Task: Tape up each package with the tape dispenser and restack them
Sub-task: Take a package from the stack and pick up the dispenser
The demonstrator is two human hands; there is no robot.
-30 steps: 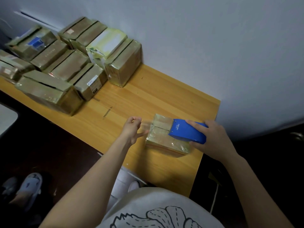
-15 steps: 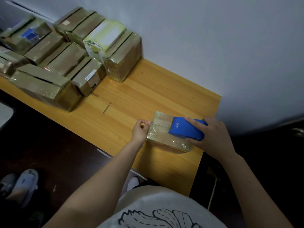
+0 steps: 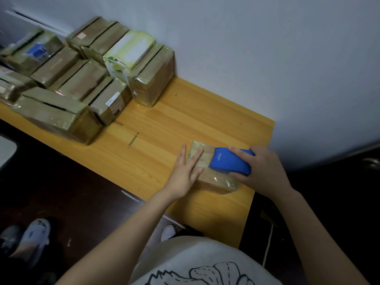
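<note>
Yellow wooden desk [image 3: 164,124] holds everything. Near the front edge lies one brown package [image 3: 218,179]. The left hand [image 3: 184,173] rests flat on it, fingers straight. The right hand [image 3: 265,171] curls its fingers round the blue tape dispenser [image 3: 228,162], which sits on the package top. Farther back, many wrapped packages [image 3: 86,83] crowd together beside the grey wall [image 3: 267,58].
</note>
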